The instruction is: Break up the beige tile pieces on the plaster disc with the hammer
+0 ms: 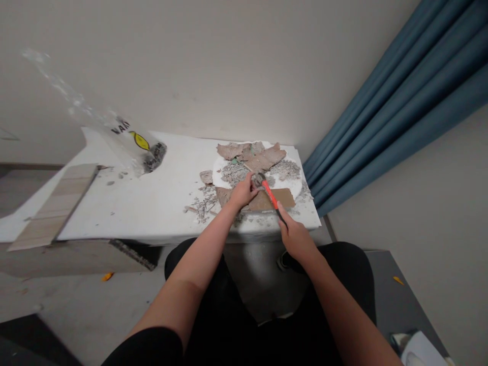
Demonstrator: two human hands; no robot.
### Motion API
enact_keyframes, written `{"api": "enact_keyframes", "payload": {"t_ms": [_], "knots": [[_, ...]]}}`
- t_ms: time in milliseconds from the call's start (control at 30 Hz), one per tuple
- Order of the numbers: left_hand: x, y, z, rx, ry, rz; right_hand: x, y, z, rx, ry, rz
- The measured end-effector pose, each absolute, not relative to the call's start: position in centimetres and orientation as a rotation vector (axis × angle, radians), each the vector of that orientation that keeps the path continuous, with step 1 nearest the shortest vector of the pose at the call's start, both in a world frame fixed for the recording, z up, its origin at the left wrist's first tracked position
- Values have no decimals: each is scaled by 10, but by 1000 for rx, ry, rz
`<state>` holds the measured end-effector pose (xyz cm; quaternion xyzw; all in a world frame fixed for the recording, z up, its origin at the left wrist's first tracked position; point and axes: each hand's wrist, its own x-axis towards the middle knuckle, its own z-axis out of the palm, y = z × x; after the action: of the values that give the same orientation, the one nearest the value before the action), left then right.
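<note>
Right hand [293, 231] grasps the hammer [270, 193]; left hand [241, 193] is beside it, hold unclear. Beside the hammer, rubble [233, 174] looks crumbled; beyond it, larger slabs [267, 158] apparently remain.

A red-handled tool [270, 193] is held in the right hand [293, 233], pointed to eleven o'clock, near the left hand [243, 193]. From these hands, a bag [139, 141] is seen at ten o'clock, a curtain [396, 96] at two.

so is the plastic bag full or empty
Partly filled: the bag has grey material at its lower end, while its upper part is see-through.
</note>
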<state>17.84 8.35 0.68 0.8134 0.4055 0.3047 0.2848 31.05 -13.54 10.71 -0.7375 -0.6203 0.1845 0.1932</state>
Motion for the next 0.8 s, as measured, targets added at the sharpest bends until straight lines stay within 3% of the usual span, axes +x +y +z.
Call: {"api": "enact_keyframes", "payload": {"t_ms": [800], "knots": [[176,88,5,2179,1032,829,310,-136,105,-2060,-1726,476]]}}
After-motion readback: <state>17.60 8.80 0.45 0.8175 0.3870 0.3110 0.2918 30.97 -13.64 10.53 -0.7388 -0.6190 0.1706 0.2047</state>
